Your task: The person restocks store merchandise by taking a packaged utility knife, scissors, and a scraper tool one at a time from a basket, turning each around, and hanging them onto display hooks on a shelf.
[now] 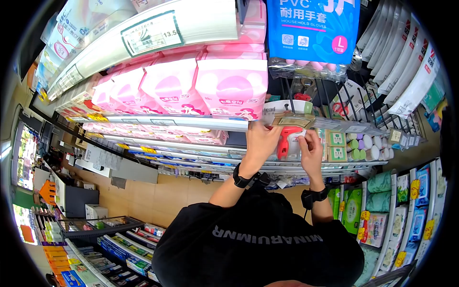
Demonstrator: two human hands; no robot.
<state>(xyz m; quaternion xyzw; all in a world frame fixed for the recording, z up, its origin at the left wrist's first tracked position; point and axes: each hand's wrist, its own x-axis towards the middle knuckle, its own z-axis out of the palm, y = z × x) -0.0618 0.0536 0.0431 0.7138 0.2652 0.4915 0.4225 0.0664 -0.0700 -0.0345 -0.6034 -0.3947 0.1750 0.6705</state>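
A red tool-like item [285,142] in clear packaging hangs at the shelf edge between my hands. My right hand [311,149] pinches the right side of this package with thumb and fingertips. My left hand [262,142] is at the shelf rail to the left of the item, its fingers bent and drawn together; what they grip is too small to tell. A brownish tag holder [292,119] sits just above the red item, close to my left fingertips. Black bands circle both wrists.
Pink packs [232,86] fill the shelf at upper left. A blue glove pack [313,31] hangs above my hands, beside metal hooks [356,95]. Colored rolls [366,147] lie at right. More stocked shelves [392,225] stand at lower right and lower left.
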